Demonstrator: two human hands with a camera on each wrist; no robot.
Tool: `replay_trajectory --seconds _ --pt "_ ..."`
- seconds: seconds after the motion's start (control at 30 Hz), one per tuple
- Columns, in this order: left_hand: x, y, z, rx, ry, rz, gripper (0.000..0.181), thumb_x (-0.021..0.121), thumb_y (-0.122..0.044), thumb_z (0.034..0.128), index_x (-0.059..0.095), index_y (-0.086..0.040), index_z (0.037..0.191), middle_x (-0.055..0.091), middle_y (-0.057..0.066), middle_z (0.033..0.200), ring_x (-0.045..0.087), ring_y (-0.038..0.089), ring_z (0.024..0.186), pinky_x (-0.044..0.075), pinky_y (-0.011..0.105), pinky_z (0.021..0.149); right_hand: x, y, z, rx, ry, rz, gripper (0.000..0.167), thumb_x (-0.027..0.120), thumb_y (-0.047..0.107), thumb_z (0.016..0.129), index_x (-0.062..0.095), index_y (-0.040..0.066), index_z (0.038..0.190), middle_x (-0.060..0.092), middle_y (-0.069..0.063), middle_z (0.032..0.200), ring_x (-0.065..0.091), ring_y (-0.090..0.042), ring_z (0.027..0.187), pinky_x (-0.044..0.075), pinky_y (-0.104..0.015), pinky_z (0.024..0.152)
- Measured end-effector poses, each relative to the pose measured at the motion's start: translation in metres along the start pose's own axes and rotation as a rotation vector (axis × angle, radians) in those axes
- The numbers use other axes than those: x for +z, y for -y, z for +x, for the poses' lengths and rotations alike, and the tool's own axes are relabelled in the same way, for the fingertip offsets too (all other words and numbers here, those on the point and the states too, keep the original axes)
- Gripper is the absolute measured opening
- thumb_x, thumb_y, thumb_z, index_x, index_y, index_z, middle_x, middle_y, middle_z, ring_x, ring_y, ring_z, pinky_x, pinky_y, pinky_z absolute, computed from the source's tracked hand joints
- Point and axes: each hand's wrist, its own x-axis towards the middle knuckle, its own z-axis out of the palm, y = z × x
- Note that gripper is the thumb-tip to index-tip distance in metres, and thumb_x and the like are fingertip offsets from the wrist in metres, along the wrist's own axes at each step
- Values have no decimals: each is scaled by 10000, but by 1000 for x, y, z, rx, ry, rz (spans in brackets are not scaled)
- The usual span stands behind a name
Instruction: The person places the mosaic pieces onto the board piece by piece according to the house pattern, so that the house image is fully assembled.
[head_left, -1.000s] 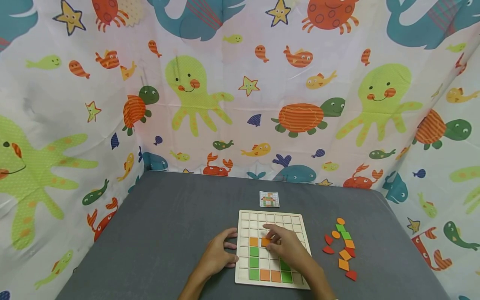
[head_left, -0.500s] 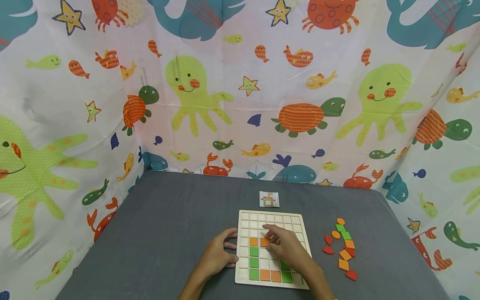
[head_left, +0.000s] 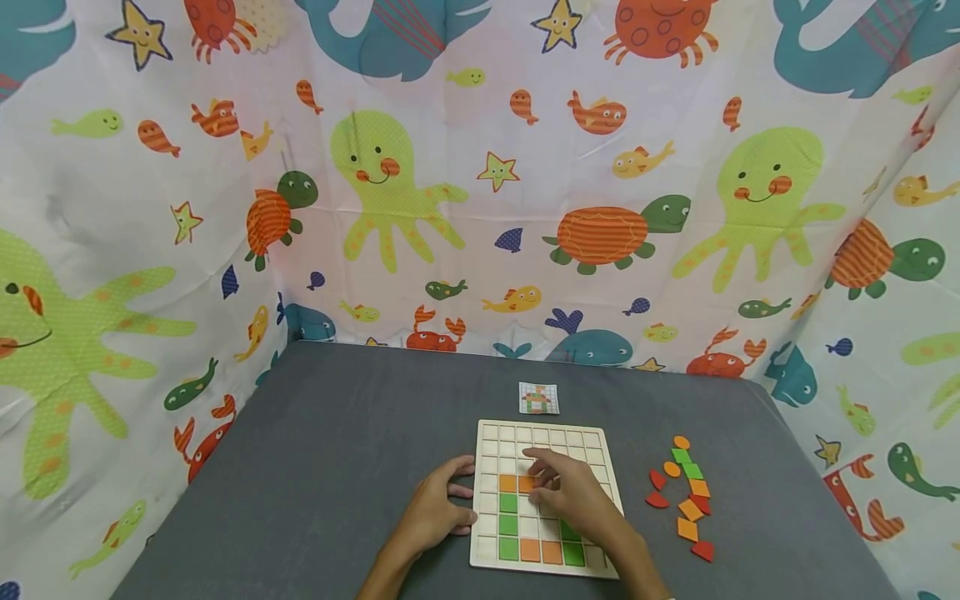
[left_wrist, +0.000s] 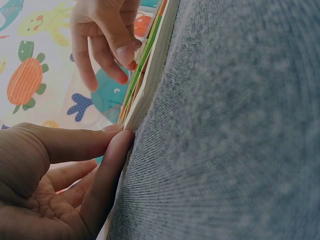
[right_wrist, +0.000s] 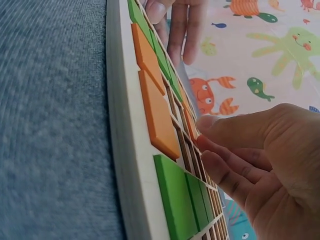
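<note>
A pale wooden grid board (head_left: 487, 467) lies on the grey cloth, with green square tiles (head_left: 508, 525) and orange square tiles (head_left: 530, 550) in some of its cells. My left hand (head_left: 431, 508) rests against the board's left edge, thumb and fingers spread along it; in the left wrist view its thumb and a finger meet the rim. Over the board, my right hand (head_left: 573, 492) pinches an orange square tile (head_left: 527, 483), beside another orange tile (head_left: 507, 483) in the same row. The right hand covers part of the right-hand cells and a green tile (head_left: 568, 529).
Loose tiles lie right of the board: orange circles (head_left: 681, 442), green pieces (head_left: 692, 472), orange squares (head_left: 687, 529) and red curved-edge pieces (head_left: 702, 551). Behind the board is a small printed pattern card (head_left: 538, 398). A sea-animal curtain (head_left: 480, 208) hangs around the table (head_left: 360, 417).
The orange tile under my right fingertips has shifted slightly left, towards the orange tile beside it, and the right fingers have moved with it. My left hand stays where it was.
</note>
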Motion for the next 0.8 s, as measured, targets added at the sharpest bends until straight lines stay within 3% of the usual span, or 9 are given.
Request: replay_trajectory --seconds 0.3,0.8 --pt "0 0 0 -9 -5 4 834 786 208 734 555 -33 1498 590 189 1452 671 285 1087 651 373 588 -11 -2 -2 34 -49 -3 577 822 -14 883 654 94 1424 748 -47 1080 725 -157 928 613 -266 788" --pt "0 -1 -1 1 -1 6 839 785 213 732 548 -21 1501 589 197 1458 669 299 1101 652 378 591 -49 -19 -13 153 -160 -11 610 837 11 880 644 121 1448 755 -39 1101 709 -149 951 595 -262 809"
